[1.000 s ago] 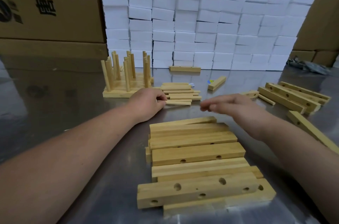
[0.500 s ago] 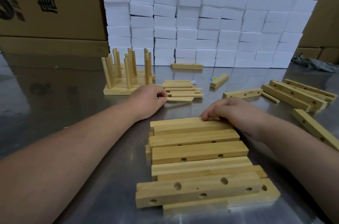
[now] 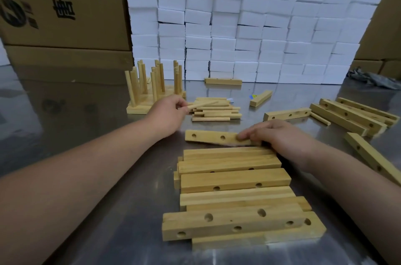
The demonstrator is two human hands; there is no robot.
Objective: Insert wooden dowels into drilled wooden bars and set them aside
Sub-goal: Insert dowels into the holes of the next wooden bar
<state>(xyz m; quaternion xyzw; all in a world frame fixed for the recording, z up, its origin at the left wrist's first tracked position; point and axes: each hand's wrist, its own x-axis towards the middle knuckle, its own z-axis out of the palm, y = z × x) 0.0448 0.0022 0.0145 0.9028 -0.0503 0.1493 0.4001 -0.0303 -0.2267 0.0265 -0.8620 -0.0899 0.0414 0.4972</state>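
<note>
**Pale drilled wooden bar (image 3: 212, 137) pulled out, round wooden dowel (image 3: 202, 104) lifted**

Right hand (image 3: 280, 134) grips its end, it seems, steadying it holes-up before the stack (image 3: 234, 178). Left hand (image 3: 167, 112) pinches the dowel above the loose pile (image 3: 217, 114), ready for insertion.

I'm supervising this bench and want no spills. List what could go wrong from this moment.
1. The left hand pinches one dowel off the loose dowel pile; others may roll away.
2. The right hand holds the drilled bar only at its right end; pressing the dowel into a far hole might tip or slide it on the metal table.
</note>
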